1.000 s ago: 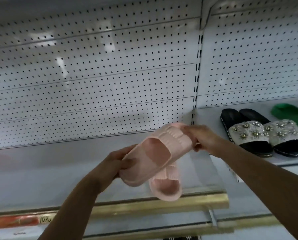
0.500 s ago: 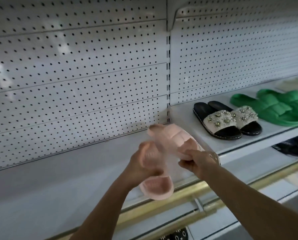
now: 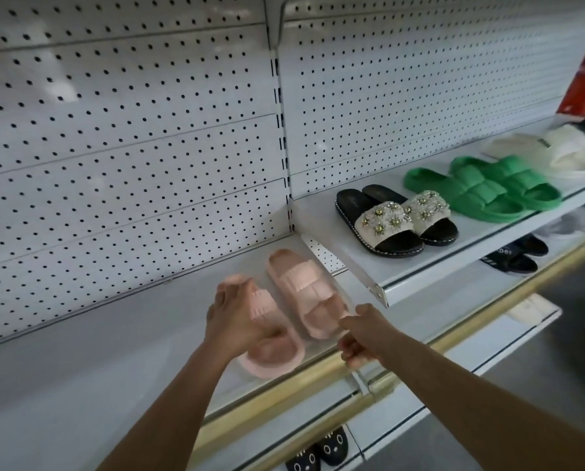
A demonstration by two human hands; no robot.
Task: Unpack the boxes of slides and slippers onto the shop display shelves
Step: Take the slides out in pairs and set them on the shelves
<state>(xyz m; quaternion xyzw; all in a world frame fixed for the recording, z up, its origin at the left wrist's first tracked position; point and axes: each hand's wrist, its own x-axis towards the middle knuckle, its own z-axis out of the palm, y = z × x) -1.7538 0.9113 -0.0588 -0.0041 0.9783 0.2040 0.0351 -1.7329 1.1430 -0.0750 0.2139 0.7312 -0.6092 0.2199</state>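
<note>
Across the back runs the white pegboard wall (image 3: 131, 147), big and bare. Below it, the grey shelf (image 3: 97, 351) carries the pink slides (image 3: 304, 287), side by side near its right end! Further right, a higher shelf (image 3: 352, 263) stands close beside them, holding black jewelled slides (image 3: 394, 217), green slides (image 3: 481, 188) and white slippers (image 3: 562, 151). Left hand (image 3: 238, 319) lies over the near pink slide, fingers mostly straight, touching its strap. Right hand (image 3: 359, 334) sits at the other slide's heel, fingers curled; whether it grips, I cannot tell.
</note>
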